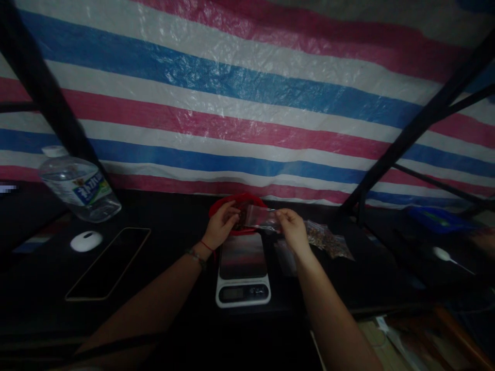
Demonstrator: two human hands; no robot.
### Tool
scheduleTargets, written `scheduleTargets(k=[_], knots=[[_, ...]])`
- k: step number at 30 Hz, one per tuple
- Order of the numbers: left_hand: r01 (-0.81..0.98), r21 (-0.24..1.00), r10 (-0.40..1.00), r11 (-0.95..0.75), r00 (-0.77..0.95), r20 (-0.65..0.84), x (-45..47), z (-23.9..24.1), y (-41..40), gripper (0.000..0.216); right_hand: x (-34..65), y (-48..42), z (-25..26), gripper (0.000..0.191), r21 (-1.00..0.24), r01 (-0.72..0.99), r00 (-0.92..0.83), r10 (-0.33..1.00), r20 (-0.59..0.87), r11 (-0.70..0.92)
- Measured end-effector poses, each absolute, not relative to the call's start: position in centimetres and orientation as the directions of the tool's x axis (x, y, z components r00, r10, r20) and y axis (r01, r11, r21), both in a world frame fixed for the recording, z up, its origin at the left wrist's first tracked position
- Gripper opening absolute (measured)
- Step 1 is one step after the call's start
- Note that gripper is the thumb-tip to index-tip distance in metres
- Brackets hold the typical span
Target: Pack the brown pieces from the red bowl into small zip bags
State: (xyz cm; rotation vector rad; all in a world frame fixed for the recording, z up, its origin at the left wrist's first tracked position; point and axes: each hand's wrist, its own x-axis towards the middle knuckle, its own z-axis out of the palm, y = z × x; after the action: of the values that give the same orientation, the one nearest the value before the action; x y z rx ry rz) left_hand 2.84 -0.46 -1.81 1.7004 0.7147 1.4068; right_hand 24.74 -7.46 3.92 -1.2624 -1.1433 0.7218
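Note:
A small clear plastic bag [260, 217] is pinched at its right end by my right hand [291, 224], just above the edge of a red bowl [213, 208]. My left hand [222, 224] is at the bowl, left of the bag's other end, with its fingers curled in; what they hold is too dark to tell. Dark contents show inside the bowl. Below both hands lies a white kitchen scale [243, 257] with a small display. Under my right wrist are flat clear bags [285, 257]. Filled clear bags [328, 240] lie to the right, holding small brownish bits.
On the left stand a clear plastic bottle [79, 183], a white rounded object [85, 240] and a phone [109, 264]. A blue tray-like object [436, 219] and a white item with a thin stem [443, 253] lie right. Dark metal bars [402, 139] frame a striped sheet [232, 129].

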Motion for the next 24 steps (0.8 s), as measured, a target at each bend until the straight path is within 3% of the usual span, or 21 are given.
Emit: scheduleTargets(k=[3,6,8,11,14,18,24], knots=[[0.035,0.808,0.789,-0.588,0.243,0.564,2.7,-1.5,-0.6,0.043,28.3,-10.2,4.5,0.029,-0.929,0.147,0.5,0.785,0.366,0.34],[0.086,0.785,0.769,-0.614,0.291,0.57,2.7,-1.2,-0.9,0.042,31.2,-13.7,3.3,0.025,-0.833,0.445,0.517,0.665,0.538,0.328],[0.105,0.773,0.76,-0.625,0.308,0.572,2.7,-1.0,-1.1,0.041,32.1,-16.1,1.5,0.025,-0.71,0.667,0.413,0.682,0.604,0.225],[0.127,0.757,0.749,-0.641,0.32,0.58,2.8,-0.7,-1.3,0.04,32.4,-18.8,-1.2,0.023,-0.446,0.884,0.096,0.879,0.468,0.14],[0.148,0.741,0.74,-0.654,0.326,0.588,2.7,-0.7,-1.3,0.038,32.2,-19.5,-2.3,0.027,-0.282,0.954,0.007,0.936,0.353,0.099],[0.185,0.724,0.737,-0.665,0.324,0.594,2.7,-0.9,-1.3,0.037,31.6,-17.9,-2.5,0.05,-0.188,0.98,0.012,0.929,0.37,0.062],[0.216,0.702,0.724,-0.679,0.357,0.59,2.8,-1.1,-1.4,0.032,30.9,-15.6,-4.6,0.058,-0.18,0.983,0.036,0.998,0.055,-0.026]])
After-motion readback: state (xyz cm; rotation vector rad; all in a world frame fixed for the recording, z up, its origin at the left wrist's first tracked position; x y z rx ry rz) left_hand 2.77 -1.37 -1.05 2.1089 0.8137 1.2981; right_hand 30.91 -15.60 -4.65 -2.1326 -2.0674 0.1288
